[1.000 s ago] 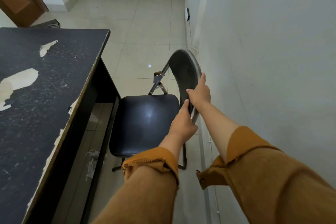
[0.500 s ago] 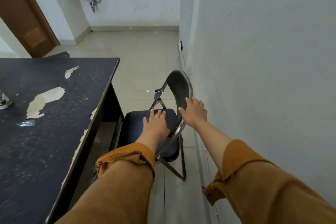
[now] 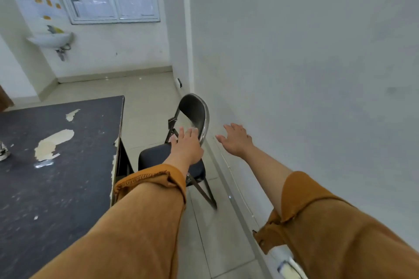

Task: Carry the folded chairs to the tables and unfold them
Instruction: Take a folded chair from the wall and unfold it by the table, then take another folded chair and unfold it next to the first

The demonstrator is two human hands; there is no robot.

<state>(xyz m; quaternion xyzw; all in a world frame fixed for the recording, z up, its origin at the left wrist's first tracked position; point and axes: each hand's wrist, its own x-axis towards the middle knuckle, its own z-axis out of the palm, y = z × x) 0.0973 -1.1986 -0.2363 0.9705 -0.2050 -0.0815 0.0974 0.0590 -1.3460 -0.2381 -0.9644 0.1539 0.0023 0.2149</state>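
Now both hands are off the chair (image 3: 195, 118), where half a second ago they were pressing on it. Neither has a grip on anything: the left hand (image 3: 186, 145) hovers with fingers spread loosely over the lower edge of the backrest, in front of it from this view, and whether a fingertip touches the metal rim cannot be told. The right hand (image 3: 235, 140) is open too, palm down, in the air to the right of the chair, between the backrest and the white wall (image 3: 306, 75). A second ago both hands were wrapped around the backrest; that hold has been let go.

Outward from the hands, the chair stands unfolded on the tiled floor (image 3: 145, 102), its black seat level and its crossed legs spread. It sits just beside the right edge of the dark bench (image 3: 59, 165), near the bench's far right corner, in the narrow gap between bench and wall.

Judging from this, the chair is delivered and opened, so this part of the task looks finished, and the hands seem free to fetch another folded chair.
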